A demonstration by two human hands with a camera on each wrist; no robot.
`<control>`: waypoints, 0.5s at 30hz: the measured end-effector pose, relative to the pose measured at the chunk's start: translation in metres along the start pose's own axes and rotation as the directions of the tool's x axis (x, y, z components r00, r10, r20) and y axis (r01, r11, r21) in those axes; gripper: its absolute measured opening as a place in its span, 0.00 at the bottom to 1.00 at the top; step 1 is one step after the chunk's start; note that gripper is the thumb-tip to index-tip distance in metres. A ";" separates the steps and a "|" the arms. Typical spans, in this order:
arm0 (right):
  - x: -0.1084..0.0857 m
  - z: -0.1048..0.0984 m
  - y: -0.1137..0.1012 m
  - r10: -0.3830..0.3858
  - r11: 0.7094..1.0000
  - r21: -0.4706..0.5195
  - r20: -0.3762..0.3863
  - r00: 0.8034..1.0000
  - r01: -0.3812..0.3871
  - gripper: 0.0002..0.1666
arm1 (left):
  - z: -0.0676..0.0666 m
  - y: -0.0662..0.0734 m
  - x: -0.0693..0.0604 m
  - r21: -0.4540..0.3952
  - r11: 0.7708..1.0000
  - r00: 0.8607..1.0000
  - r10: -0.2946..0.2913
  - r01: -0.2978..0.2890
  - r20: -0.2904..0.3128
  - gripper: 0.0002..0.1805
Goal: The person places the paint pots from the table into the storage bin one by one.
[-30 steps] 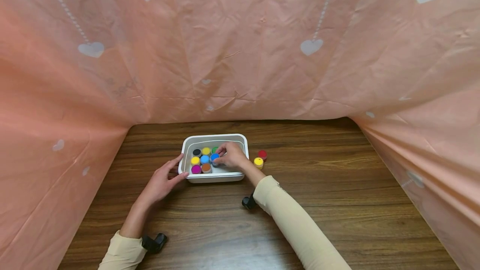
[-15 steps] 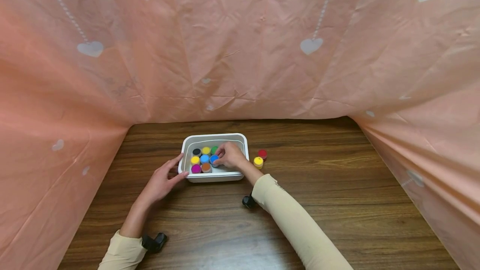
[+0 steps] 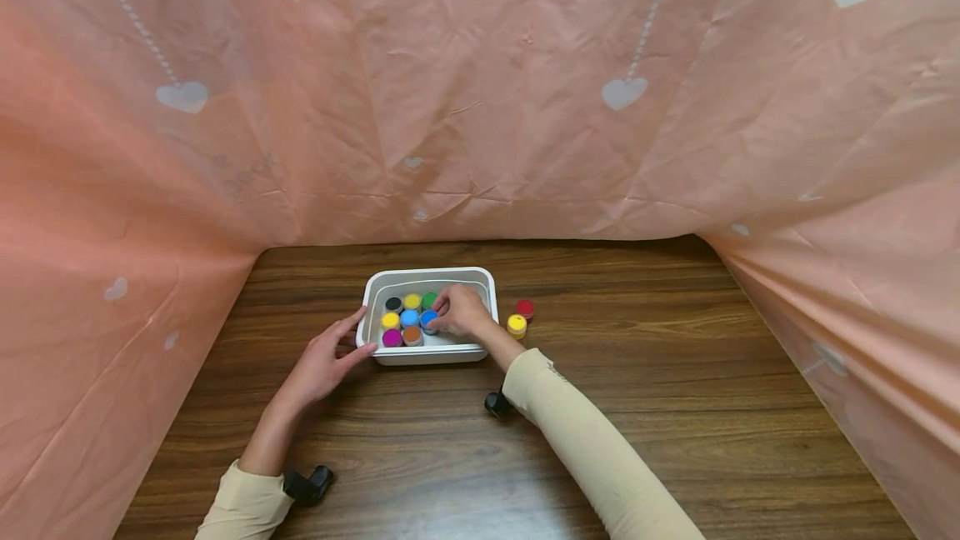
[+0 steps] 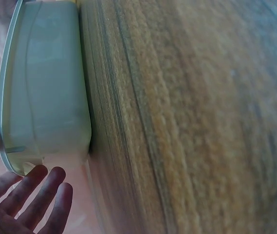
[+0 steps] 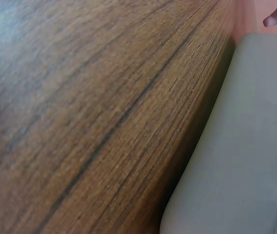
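A white plastic tub (image 3: 429, 359) stands on the wooden table, holding several small round pots with coloured lids. My right hand (image 3: 465, 310) reaches over the tub's right side and pinches a blue-lidded pot (image 3: 428, 321) between thumb and fingers. Beside that pot are a light blue one (image 3: 409, 318), a green one (image 3: 429, 300) partly covered by my fingers, and a brown one (image 3: 413, 336). At the tub's left end, my left hand (image 3: 324, 362) touches the wall and rim with thumb and fingers spread. The right wrist view hides my right hand's grip behind the tub wall (image 5: 240, 146).
Right of the tub, a yellow-lidded pot (image 3: 517, 324) and a red-lidded pot (image 3: 525, 308) stand on the wooden table (image 3: 645, 373). A pink curtain (image 3: 480, 107) with white hearts encloses the back and sides. Black wrist devices (image 3: 309, 486) sit at both cuffs.
The blue-lidded pot has come down slightly within the tub, still in my right hand's pinch. My left hand has stayed in place at the tub's end.
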State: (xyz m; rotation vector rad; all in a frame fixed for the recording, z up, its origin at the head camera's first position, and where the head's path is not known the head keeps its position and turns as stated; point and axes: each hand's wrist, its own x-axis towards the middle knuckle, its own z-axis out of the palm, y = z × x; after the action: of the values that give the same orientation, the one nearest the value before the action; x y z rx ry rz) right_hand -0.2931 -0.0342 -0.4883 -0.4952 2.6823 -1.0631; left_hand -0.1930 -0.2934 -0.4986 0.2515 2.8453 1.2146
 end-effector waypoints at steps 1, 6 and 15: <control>0.000 0.000 0.000 0.006 1.000 0.004 -0.002 1.000 -0.006 0.15 | 0.000 0.000 0.000 -0.001 1.000 1.000 0.001 -0.001 -0.001 0.40; -0.002 -0.002 -0.002 0.016 1.000 0.018 -0.006 1.000 -0.016 0.14 | 0.000 0.001 -0.001 -0.005 1.000 1.000 0.004 -0.004 -0.003 0.40; -0.003 -0.005 -0.003 0.020 0.999 0.032 0.001 1.000 -0.020 0.15 | 0.000 0.002 -0.001 -0.006 1.000 1.000 -0.006 0.006 0.005 0.40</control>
State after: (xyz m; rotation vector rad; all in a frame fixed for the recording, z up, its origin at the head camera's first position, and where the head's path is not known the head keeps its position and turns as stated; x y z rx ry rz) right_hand -0.2907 -0.0322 -0.4821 -0.4619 2.6595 -1.0984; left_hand -0.1922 -0.2922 -0.4967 0.2456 2.8358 1.2190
